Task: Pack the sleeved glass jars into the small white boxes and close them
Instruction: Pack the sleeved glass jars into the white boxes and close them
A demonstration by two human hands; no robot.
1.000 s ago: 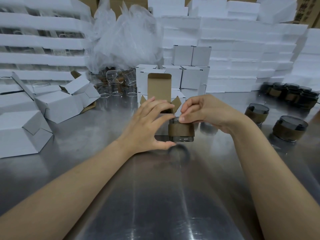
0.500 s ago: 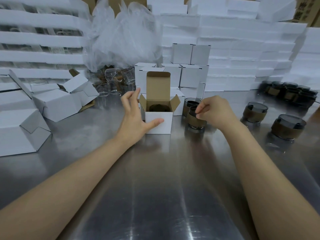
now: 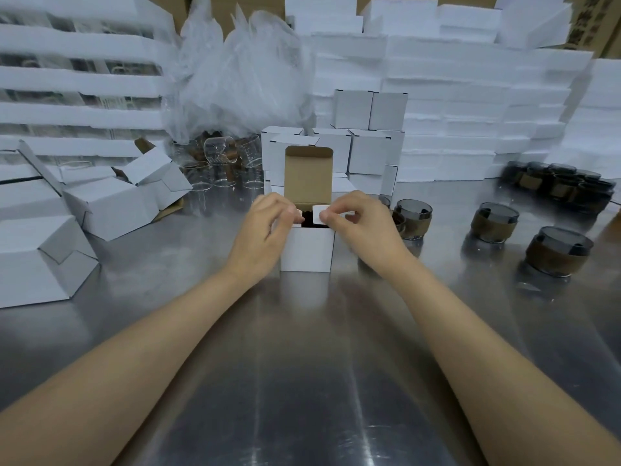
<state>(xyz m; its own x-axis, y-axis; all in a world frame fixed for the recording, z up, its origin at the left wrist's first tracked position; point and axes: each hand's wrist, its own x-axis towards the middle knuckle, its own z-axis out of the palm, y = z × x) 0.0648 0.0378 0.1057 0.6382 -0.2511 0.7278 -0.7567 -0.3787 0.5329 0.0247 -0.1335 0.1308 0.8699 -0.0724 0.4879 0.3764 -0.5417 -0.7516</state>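
Two side flaps are what we are folding now, and both hands are on them. Our left hand (image 3: 265, 230) has its fingers curled onto the left side flap (image 3: 298, 211), and our right hand (image 3: 361, 223) pinches the right side flap (image 3: 319, 215) between thumb and forefinger; neither hand is spread wide. The small white box (image 3: 307, 252) stands upright on the steel table (image 3: 302, 364), between our wrists, with a sleeved jar (image 3: 307, 219) showing dark inside its mouth. The tuck lid (image 3: 308, 173) stands upright behind. To do this well, we judge that both flaps should go down level and flat over the jar before the lid comes forward, so its tongue slips inside the front wall rather than buckling. More sleeved jars (image 3: 493, 223) wait just to the right.
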